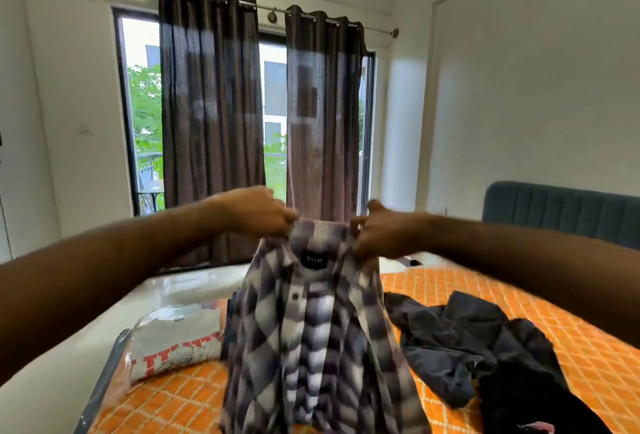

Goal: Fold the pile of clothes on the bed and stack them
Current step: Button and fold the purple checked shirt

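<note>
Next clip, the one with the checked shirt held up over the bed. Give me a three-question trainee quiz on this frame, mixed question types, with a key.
1. True or false: both hands, left and right, pinch the grey and white checked button-up shirt at its collar end.
2. Multiple choice: the crumpled dark clothes lie on the orange quilted bedspread A) left of the shirt, B) right of the shirt, C) under the window.
3. Fill in: left of the shirt lies a folded white garment with red lettering in a clear ____ bag.

Key: 1 true; 2 B; 3 plastic.
</note>
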